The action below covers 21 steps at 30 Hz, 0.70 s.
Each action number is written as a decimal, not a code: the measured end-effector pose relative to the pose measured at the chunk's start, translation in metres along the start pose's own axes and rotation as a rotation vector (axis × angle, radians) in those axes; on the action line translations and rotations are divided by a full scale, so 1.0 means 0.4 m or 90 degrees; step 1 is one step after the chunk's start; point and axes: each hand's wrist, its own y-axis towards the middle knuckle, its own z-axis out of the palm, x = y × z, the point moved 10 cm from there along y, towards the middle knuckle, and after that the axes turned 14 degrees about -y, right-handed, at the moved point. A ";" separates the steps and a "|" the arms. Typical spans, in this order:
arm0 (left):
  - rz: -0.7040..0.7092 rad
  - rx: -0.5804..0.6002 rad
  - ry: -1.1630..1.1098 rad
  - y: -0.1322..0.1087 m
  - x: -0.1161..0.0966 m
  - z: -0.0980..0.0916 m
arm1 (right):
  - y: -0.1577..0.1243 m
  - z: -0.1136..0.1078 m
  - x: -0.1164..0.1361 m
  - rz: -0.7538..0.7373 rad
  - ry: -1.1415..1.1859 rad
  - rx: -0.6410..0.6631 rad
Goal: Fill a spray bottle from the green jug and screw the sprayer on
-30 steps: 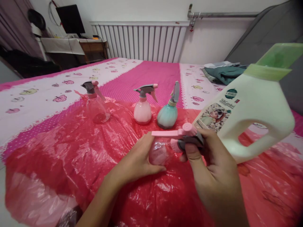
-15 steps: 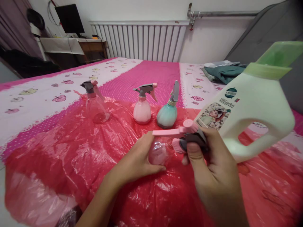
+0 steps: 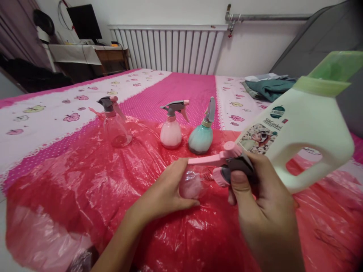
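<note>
My left hand (image 3: 167, 189) is wrapped round a clear pink spray bottle (image 3: 192, 185), which lies tilted with its threaded neck toward the right. My right hand (image 3: 263, 204) grips a pink and grey trigger spray head (image 3: 234, 164) between thumb and fingers. The head's collar sits just off the neck, and its pink trigger reaches left to my left hand. Whether a tube still runs between head and bottle is hard to make out. Beyond my hands stand a milky pink spray bottle (image 3: 170, 134) and a teal spray bottle (image 3: 200, 139), both with sprayers on.
A large pale green detergent jug (image 3: 317, 121) with a green cap stands close at the right. Another clear pink spray bottle (image 3: 116, 130) is at the left. Crumpled red plastic sheeting (image 3: 93, 189) covers the bed (image 3: 184, 90). Folded clothes (image 3: 269, 87) lie behind the jug.
My right hand has moved a little to the right with the spray head, and the gap between its collar and the bottle neck has widened. My left hand stays on the bottle.
</note>
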 end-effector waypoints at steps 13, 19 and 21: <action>-0.005 -0.022 0.000 0.001 0.005 -0.007 | 0.000 0.015 0.014 -0.003 0.063 0.032; 0.001 -0.022 -0.066 0.003 0.013 -0.006 | 0.001 0.008 0.054 -0.074 0.047 -0.008; -0.005 -0.022 -0.084 0.002 0.016 -0.007 | 0.000 0.024 0.048 -0.063 0.080 0.022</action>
